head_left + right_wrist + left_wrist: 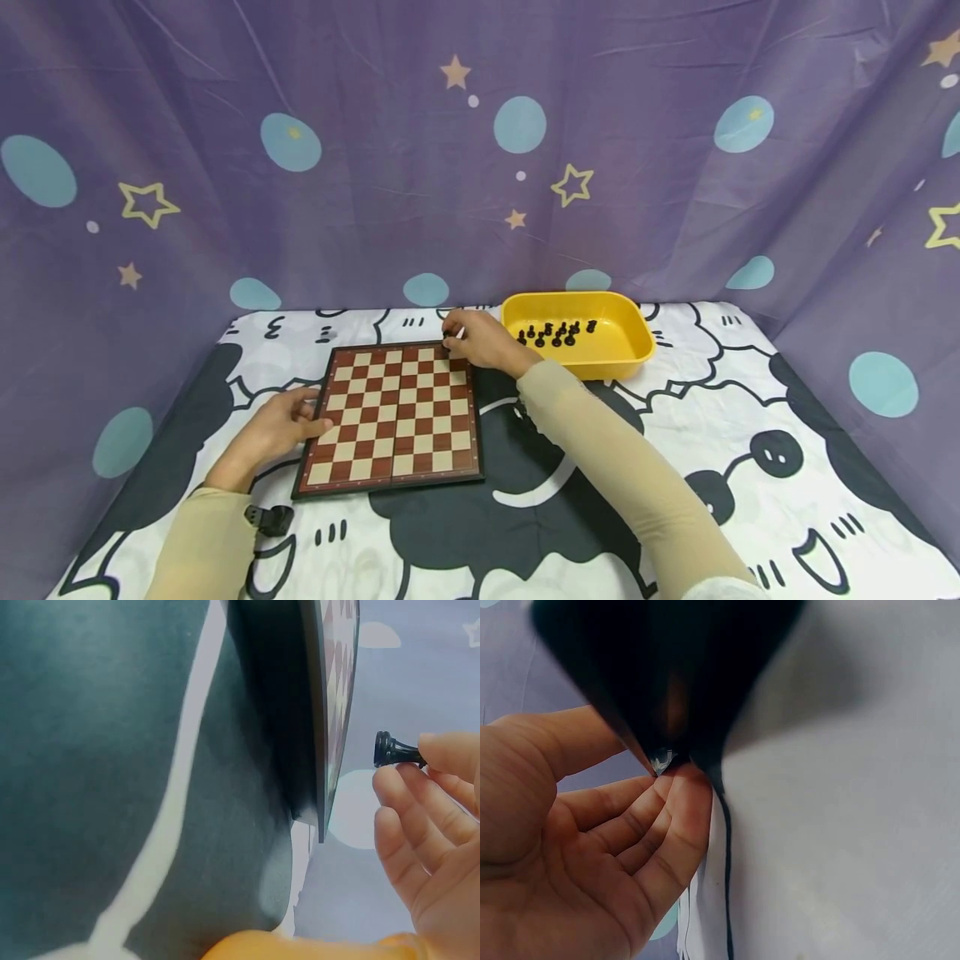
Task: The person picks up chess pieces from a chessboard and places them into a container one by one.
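Note:
A brown and cream chessboard (397, 417) with a dark rim lies on the cloth. My left hand (281, 425) holds its left edge, the thumb over the top face; in the left wrist view the fingers (671, 847) lie against the board's dark side (660, 675). Over the far right corner of the board, my right hand (483, 337) pinches a small black chess piece (397, 750) between thumb and fingers. The piece lies sideways in the right wrist view, its round base pointing away from the hand. Its top is hidden by the fingers.
A yellow tray (637, 354) with several black chess pieces (558, 333) stands right of the board, near the back. A cartoon-patterned cloth (750, 358) covers the table. Behind hangs a purple curtain (375, 208) with stars and dots.

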`<state>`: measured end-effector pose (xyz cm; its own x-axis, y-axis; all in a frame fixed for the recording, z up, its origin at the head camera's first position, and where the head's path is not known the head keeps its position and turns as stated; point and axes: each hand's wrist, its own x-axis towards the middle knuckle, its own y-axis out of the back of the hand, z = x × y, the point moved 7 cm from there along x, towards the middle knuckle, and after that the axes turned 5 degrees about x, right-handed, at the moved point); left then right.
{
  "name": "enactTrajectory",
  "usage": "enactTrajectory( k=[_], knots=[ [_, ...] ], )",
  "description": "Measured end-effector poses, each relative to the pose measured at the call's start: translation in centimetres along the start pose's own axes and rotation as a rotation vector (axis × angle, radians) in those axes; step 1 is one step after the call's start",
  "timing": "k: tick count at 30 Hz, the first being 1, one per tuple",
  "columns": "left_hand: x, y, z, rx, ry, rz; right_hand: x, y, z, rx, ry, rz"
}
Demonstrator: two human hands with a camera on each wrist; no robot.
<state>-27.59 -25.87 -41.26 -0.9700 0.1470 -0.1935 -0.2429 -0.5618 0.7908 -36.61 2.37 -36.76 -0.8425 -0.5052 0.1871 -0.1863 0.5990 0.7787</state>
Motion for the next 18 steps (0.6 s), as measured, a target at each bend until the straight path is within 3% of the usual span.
enactTrajectory(
  k=[18],
  knots=[
    [0.2, 0.0, 0.0, -0.008, -0.016, 0.013, -4.7, 2.2, -2.3, 0.021, 0.098, 0.024]
  ],
)
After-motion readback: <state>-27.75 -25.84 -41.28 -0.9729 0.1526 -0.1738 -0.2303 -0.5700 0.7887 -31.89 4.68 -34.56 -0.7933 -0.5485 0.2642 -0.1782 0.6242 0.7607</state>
